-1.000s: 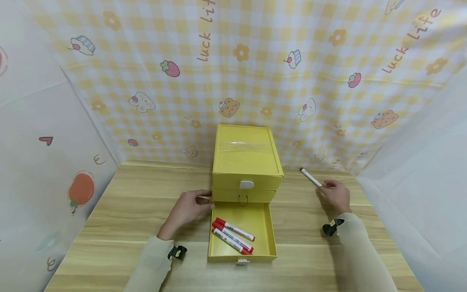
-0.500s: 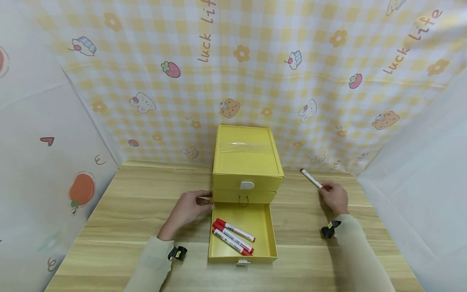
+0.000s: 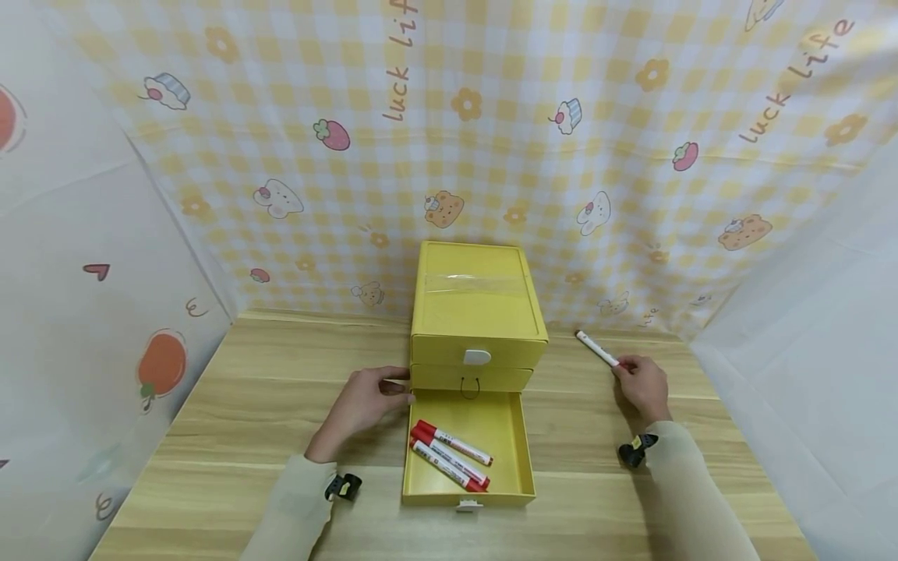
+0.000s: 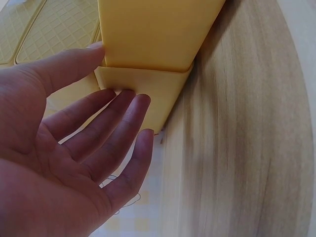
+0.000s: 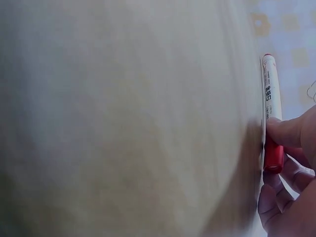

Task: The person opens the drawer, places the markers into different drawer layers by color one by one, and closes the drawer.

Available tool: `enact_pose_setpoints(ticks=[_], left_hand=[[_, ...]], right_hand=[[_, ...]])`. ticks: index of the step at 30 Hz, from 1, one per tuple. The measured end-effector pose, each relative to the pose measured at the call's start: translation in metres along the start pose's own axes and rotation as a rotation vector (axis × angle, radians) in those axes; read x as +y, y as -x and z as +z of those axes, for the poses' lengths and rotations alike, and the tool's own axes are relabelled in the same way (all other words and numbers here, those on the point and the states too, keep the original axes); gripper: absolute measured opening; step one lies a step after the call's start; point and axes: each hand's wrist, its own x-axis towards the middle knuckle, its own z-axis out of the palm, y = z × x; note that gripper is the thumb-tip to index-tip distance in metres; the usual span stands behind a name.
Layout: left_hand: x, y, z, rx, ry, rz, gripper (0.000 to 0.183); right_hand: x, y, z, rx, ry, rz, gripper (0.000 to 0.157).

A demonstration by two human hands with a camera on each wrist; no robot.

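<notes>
On the right of the table, my right hand (image 3: 641, 386) pinches a red-capped white marker (image 3: 595, 347) by its cap end. In the right wrist view, thumb and fingers close around the red cap (image 5: 274, 157), and the white barrel points away. My left hand (image 3: 362, 401) is at the left side of a yellow drawer cabinet (image 3: 473, 300), its fingertips right at the wall. The left wrist view has those fingers loosely extended against the yellow side (image 4: 143, 81). The bottom drawer (image 3: 507, 436) is pulled out and holds several red-capped markers (image 3: 459, 446).
The upper drawers are closed, one with a white tab (image 3: 478, 357) and one with a thin cord loop (image 3: 469, 396). A checked curtain (image 3: 337, 234) hangs behind the wooden table (image 3: 281, 374). White sheets (image 3: 77, 351) stand at both sides.
My right hand has taken a firmer pinch on the marker's cap and drawn the marker slightly toward me. My left hand stays at the cabinet's side.
</notes>
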Motion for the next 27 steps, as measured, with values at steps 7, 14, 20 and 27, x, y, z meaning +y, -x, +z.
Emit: enact_pose_setpoints(ticks=[7, 14, 20, 27], left_hand=[[0.0, 0.0, 0.0, 0.003, -0.002, -0.004, 0.047], [0.0, 0.001, 0.0, 0.005, -0.001, -0.014, 0.046], [0.0, 0.001, 0.001, 0.002, 0.001, -0.007, 0.046], [0.002, 0.001, 0.001, 0.004, 0.005, -0.01, 0.045]], right_hand=[[-0.007, 0.01, 0.003, 0.024, -0.021, -0.075, 0.013], [-0.013, 0.016, 0.004, 0.024, -0.03, -0.116, 0.01], [-0.018, 0.023, 0.003, 0.019, -0.03, -0.14, 0.01], [-0.025, 0.032, 0.002, 0.046, -0.056, -0.183, 0.013]])
